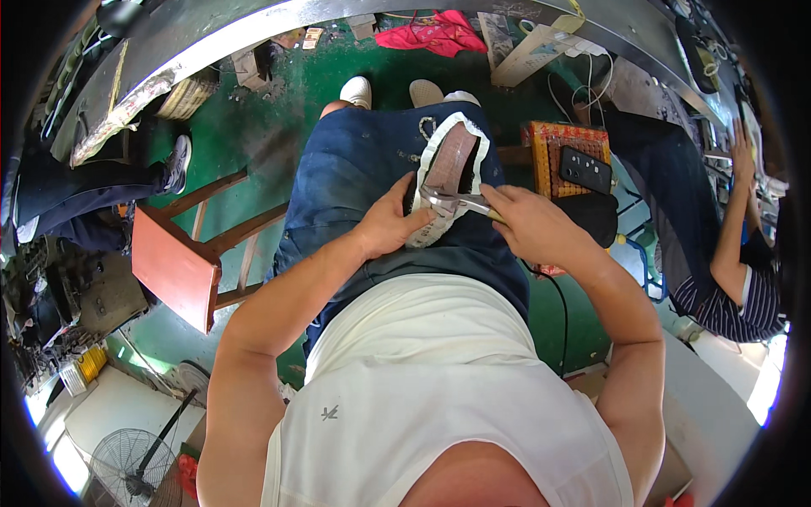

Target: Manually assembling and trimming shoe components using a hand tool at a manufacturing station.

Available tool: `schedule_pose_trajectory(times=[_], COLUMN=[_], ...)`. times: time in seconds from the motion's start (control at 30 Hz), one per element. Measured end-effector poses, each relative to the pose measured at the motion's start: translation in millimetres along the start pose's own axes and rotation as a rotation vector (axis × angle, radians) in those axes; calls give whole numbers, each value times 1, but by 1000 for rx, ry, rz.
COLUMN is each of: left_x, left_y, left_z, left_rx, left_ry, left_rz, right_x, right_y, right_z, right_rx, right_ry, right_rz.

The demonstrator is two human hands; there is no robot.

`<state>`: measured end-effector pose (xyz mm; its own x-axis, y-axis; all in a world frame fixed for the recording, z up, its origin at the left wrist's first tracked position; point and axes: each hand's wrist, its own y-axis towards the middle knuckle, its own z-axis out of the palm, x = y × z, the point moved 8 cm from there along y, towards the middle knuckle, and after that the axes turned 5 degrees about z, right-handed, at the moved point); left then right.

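The person is sitting with one shoe upper on a last (pixel 450 182) lying sole-up across the lap, on the dark blue apron (pixel 363 169), and appears to be in the middle of lasting it: pulling the white edge of the upper over the brown bottom. The left hand (pixel 390 226) is wrapping closed around the near end of the shoe, thumb up against the white rim, steadying it. The right hand (pixel 532 226) is clamping shut on the handle of one pair of metal pincers (pixel 452 201), whose nose is lying across the shoe's near end, seemingly biting the rim. The next pull probably calls for a firm grip by the left hand while the pincers are levering the edge inward.

Beyond the right knee, one black phone (pixel 585 169) is resting on a woven orange stool (pixel 568 139). At the left, one red wooden stool (pixel 182 258) is standing on the green floor (pixel 253 127). Farther out, one pink cloth (pixel 431 34) is lying near the bench, and another person's arm (pixel 733 220) is reaching up at the right.
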<state>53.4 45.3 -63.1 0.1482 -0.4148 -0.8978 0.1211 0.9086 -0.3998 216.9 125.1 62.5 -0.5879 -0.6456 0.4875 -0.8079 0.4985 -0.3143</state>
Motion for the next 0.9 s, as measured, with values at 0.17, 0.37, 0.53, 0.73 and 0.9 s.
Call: schedule_pose_trajectory(times=[0.17,0.37,0.53,0.73,0.9], left_x=[4,1,6,15,13], left_y=[-3,-5,4,16,26], left_z=[5,1,-4,-26,-42], left_rx=[-48,-62,-334,-743,-691], left_ry=[110,-286,-901,-409,130], left_rz=[-25,103,-234,-385,-73], right_x=[26,31,8,5,-10], right_y=[14,65,79,64,49], right_z=[-9,-1,25,31,9], right_rx=[-56,662,496,125,321], right_ry=[-455,-440,-226,-4,83], right_rz=[-15,73,34,32,167])
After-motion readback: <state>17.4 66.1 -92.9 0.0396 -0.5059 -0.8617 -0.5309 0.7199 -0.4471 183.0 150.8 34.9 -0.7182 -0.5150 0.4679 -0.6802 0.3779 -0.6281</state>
